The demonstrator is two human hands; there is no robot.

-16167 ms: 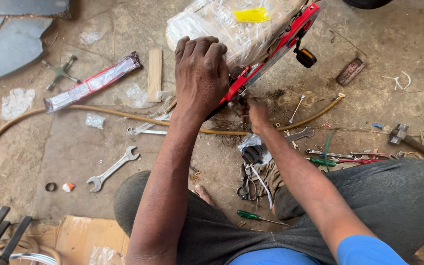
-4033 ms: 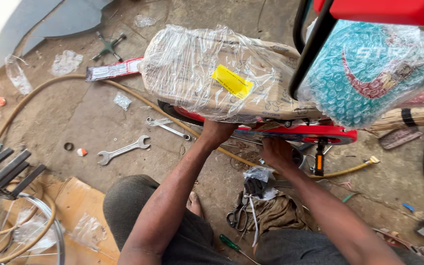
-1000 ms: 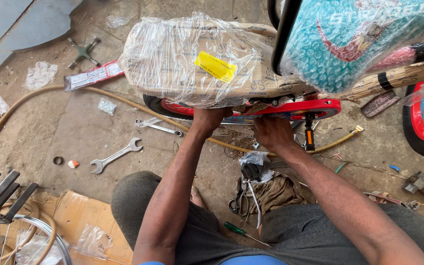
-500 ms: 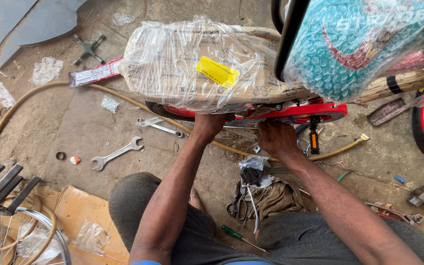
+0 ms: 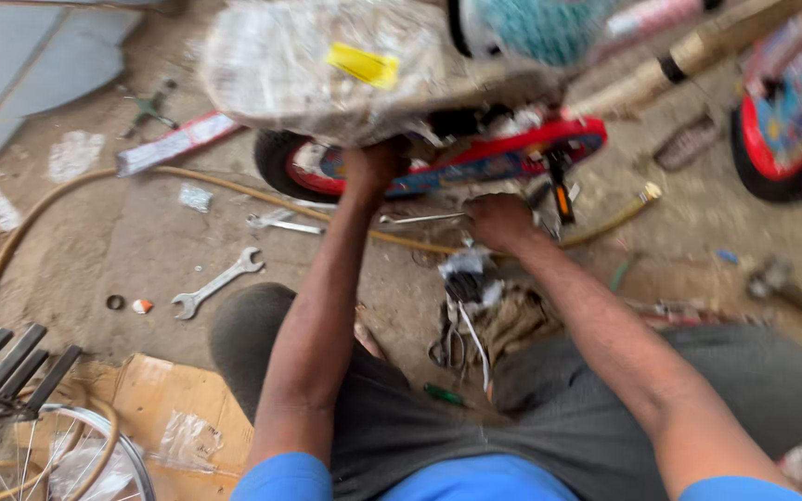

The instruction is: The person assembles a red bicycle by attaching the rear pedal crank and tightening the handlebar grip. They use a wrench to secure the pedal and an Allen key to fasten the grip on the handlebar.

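1. Left hand: reaches up under the plastic-wrapped seat, gripping the bike's red frame near the small wheel; fingers hidden.
2. Right hand: closed just below the frame, beside the pedal; what it grasps cannot be told.
3. Bike: held low over the concrete floor, in front of the knees.
4. Wrench: on the floor, left of the arm, near a yellow hose.

Red kids' bike I'm working on is half wrapped in clear plastic. It's up off the concrete, blurry, small black-tyred wheel underneath.
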